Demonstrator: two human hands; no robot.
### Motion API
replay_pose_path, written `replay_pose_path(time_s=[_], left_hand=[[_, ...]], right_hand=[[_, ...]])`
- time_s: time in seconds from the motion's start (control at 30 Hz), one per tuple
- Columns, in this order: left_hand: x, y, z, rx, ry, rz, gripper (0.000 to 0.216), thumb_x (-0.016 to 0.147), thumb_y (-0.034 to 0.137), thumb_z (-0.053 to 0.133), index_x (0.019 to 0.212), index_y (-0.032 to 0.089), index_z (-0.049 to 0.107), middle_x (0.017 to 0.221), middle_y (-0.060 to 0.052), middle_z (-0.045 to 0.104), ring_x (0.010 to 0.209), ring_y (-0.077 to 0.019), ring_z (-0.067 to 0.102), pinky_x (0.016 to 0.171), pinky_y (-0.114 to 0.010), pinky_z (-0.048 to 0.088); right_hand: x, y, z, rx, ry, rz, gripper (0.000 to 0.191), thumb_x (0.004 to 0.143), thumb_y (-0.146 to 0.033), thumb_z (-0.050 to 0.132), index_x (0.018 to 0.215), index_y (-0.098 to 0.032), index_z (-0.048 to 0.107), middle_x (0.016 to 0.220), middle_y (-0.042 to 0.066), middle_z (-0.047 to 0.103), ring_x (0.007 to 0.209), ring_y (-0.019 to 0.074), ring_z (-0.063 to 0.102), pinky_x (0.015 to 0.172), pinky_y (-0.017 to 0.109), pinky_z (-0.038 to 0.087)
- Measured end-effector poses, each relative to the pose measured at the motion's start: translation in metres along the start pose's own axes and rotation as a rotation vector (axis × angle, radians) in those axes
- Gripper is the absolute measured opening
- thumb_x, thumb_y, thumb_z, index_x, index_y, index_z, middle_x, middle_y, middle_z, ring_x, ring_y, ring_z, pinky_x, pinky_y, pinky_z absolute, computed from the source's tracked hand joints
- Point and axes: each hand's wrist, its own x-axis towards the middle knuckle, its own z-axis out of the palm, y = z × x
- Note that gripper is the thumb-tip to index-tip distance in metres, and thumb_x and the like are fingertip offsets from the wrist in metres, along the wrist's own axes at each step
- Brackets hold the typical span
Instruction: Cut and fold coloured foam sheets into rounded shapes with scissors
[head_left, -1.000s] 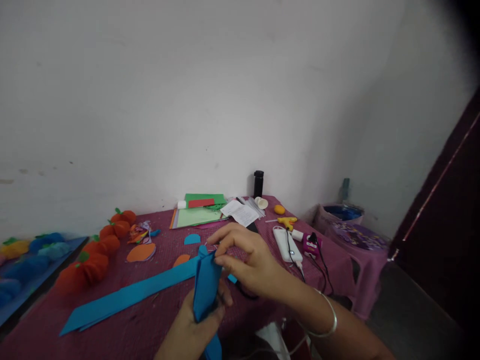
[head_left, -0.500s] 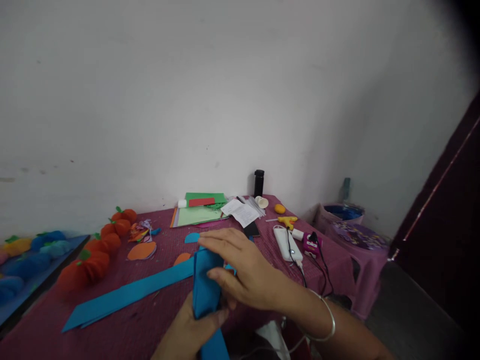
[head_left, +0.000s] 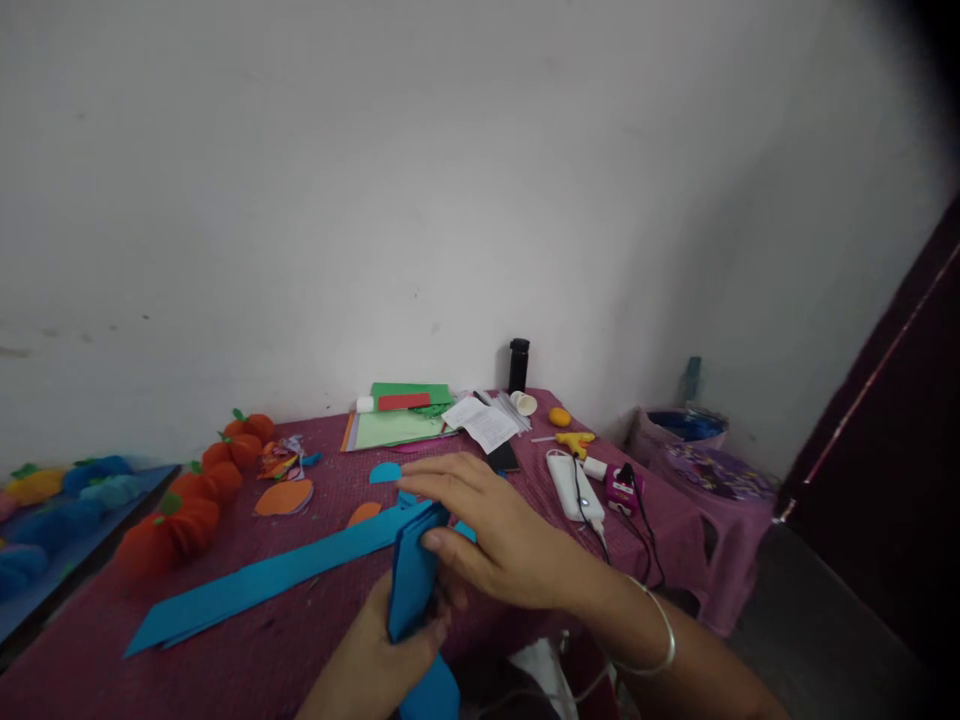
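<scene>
My left hand [head_left: 394, 640] is closed around a folded blue paper strip [head_left: 414, 575], which stands upright in layers, its tail [head_left: 431, 690] hanging below. At the top of the fold is my right hand [head_left: 484, 530], its thumb pressed on the near side and its fingers reaching over the upper edge. Their tips are partly hidden. Just beyond, long blue strips [head_left: 262, 585] lie stacked slantwise on the table. A blue half-round cutout [head_left: 385, 473] and orange cutouts [head_left: 283, 498] lie close by.
A row of orange pumpkin shapes [head_left: 199, 500] lines the table's left. At the back lie coloured sheets [head_left: 397, 428], white papers [head_left: 487, 425] and a black bottle [head_left: 518, 366]. A yellow glue gun [head_left: 575, 443], power bank [head_left: 576, 488] and cables occupy the right, beside a pink stool [head_left: 724, 530].
The folded strip has tilted to the right at its top, and its layers show more at the upper edge. My right thumb and fingers have shifted slightly with it.
</scene>
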Motion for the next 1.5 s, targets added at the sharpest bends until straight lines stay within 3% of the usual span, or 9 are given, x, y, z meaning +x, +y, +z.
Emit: replay_pose_path(time_s=[0.2,0.37,0.63,0.87,0.97,1.1,1.23,1.33,1.5], left_hand=[[0.004,0.002,-0.006,0.248,0.044,0.174,0.043,0.066,0.017,0.064,0.109,0.019,0.069,0.093,-0.007,0.074,0.084,-0.0273,0.069,0.081,-0.035,0.055],[0.006,0.001,-0.004,0.303,0.040,0.227,0.061,0.065,0.013,0.059,0.126,0.017,0.063,0.109,-0.010,0.072,0.099,-0.0292,0.068,0.091,-0.039,0.053],[0.000,0.005,-0.003,0.320,0.038,0.215,0.048,0.063,0.014,0.061,0.110,0.020,0.070,0.083,-0.005,0.072,0.073,-0.0248,0.067,0.077,-0.036,0.056],[0.001,0.002,-0.012,0.314,-0.187,0.181,0.023,0.070,0.012,0.058,0.085,0.023,0.071,0.077,-0.002,0.068,0.070,-0.0200,0.063,0.070,-0.028,0.053],[0.001,-0.004,-0.022,0.181,-0.289,0.180,0.031,0.062,0.017,0.071,0.093,0.022,0.072,0.092,-0.005,0.072,0.086,-0.0257,0.065,0.083,-0.036,0.053],[0.001,-0.010,-0.024,-0.186,-0.324,0.098,0.051,0.067,0.042,0.077,0.114,0.023,0.069,0.111,-0.009,0.072,0.103,-0.0324,0.064,0.092,-0.043,0.050],[0.004,-0.010,-0.006,-0.257,-0.155,-0.031,0.028,0.077,0.045,0.070,0.092,0.021,0.075,0.091,-0.007,0.075,0.085,-0.0267,0.068,0.083,-0.039,0.054],[0.005,-0.006,0.004,-0.099,-0.056,0.012,0.022,0.083,0.039,0.064,0.091,0.022,0.075,0.091,-0.006,0.075,0.086,-0.0253,0.069,0.086,-0.038,0.054],[0.006,0.000,0.007,0.169,0.110,0.214,0.036,0.081,0.029,0.061,0.117,0.024,0.068,0.117,-0.007,0.072,0.113,-0.0295,0.063,0.101,-0.043,0.046]], right_hand=[[-0.004,-0.006,-0.012,0.039,-0.103,-0.045,0.058,0.074,0.001,0.042,0.128,-0.019,0.051,0.138,0.011,0.052,0.133,0.0189,0.044,0.112,0.042,0.036],[-0.012,-0.009,-0.004,-0.094,-0.105,-0.036,0.061,0.076,-0.001,0.043,0.135,-0.016,0.044,0.146,0.013,0.045,0.140,0.0206,0.036,0.117,0.043,0.028],[-0.010,-0.003,-0.004,0.013,-0.104,-0.020,0.056,0.076,0.000,0.044,0.127,-0.020,0.049,0.143,0.011,0.048,0.137,0.0197,0.039,0.114,0.045,0.032],[-0.009,0.021,0.000,0.488,-0.100,0.076,0.009,0.083,-0.015,0.062,0.087,-0.020,0.055,0.123,0.008,0.063,0.117,0.0175,0.059,0.101,0.039,0.047],[-0.011,0.023,0.009,0.706,-0.116,0.157,0.010,0.085,-0.017,0.060,0.086,-0.019,0.051,0.126,0.008,0.060,0.087,0.0122,0.068,0.078,0.032,0.057],[-0.011,0.019,0.012,0.750,-0.150,0.280,0.012,0.083,-0.012,0.058,0.088,-0.019,0.049,0.129,0.008,0.056,0.056,0.0031,0.059,0.051,0.020,0.050],[-0.008,0.016,0.008,0.543,-0.127,0.199,0.013,0.080,-0.006,0.057,0.085,-0.018,0.053,0.122,0.006,0.062,0.084,0.0114,0.066,0.078,0.030,0.055],[-0.011,0.013,0.007,0.343,-0.050,0.123,0.028,0.079,-0.005,0.056,0.103,-0.018,0.057,0.121,0.008,0.063,0.111,0.0184,0.060,0.098,0.039,0.048],[-0.026,0.005,0.011,-0.040,0.024,-0.030,0.071,0.085,-0.013,0.054,0.149,-0.018,0.023,0.151,0.013,0.038,0.142,0.0219,0.031,0.118,0.045,0.026]])
